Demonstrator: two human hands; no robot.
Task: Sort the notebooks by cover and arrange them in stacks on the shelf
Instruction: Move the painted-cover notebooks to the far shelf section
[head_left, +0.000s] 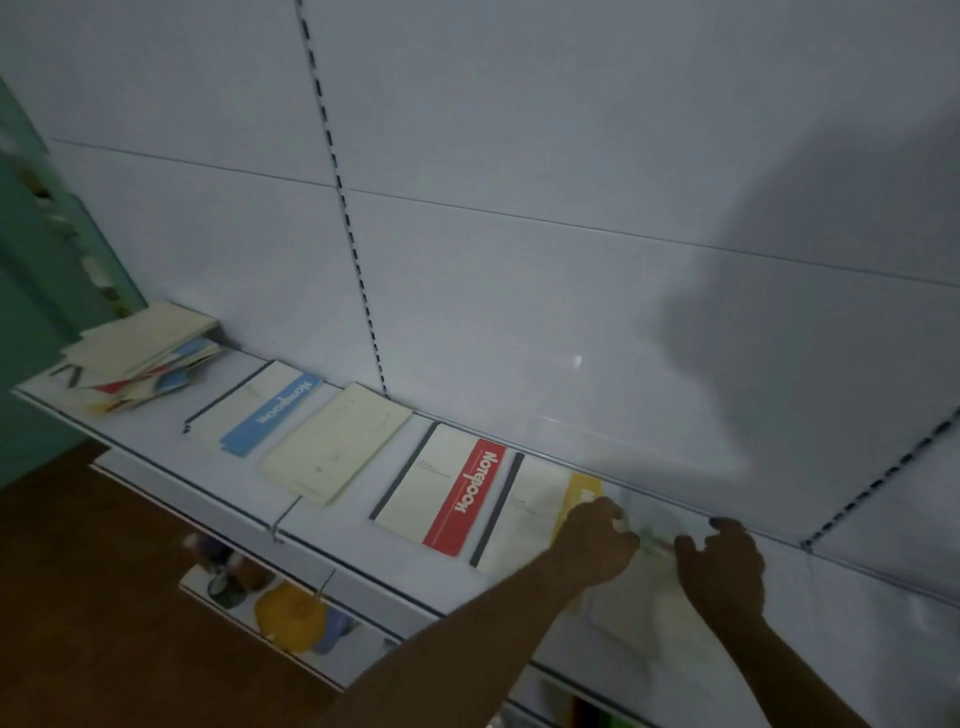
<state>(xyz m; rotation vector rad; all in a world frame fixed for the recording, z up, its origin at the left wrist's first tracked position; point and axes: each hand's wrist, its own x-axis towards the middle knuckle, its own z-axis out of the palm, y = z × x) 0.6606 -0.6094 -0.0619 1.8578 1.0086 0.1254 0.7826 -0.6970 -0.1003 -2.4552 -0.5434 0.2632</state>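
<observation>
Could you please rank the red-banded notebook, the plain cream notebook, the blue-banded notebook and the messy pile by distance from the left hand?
From the left hand:
1. red-banded notebook, just left.
2. plain cream notebook, further left.
3. blue-banded notebook.
4. messy pile, shelf's far-left end.

White shop shelving against a panelled wall, seen in dim light.

The background is taken up by a white back panel (519, 156), divided by thin horizontal seams and crossed by slotted upright rails (343, 197). A large soft shadow (810, 332) is cast on the panel at the right. A teal wall (31, 322) is seen at the left edge, and a brown wooden floor (88, 597) below it. A lower shelf (291, 623) with blurred, colourful goods is visible underneath.
</observation>
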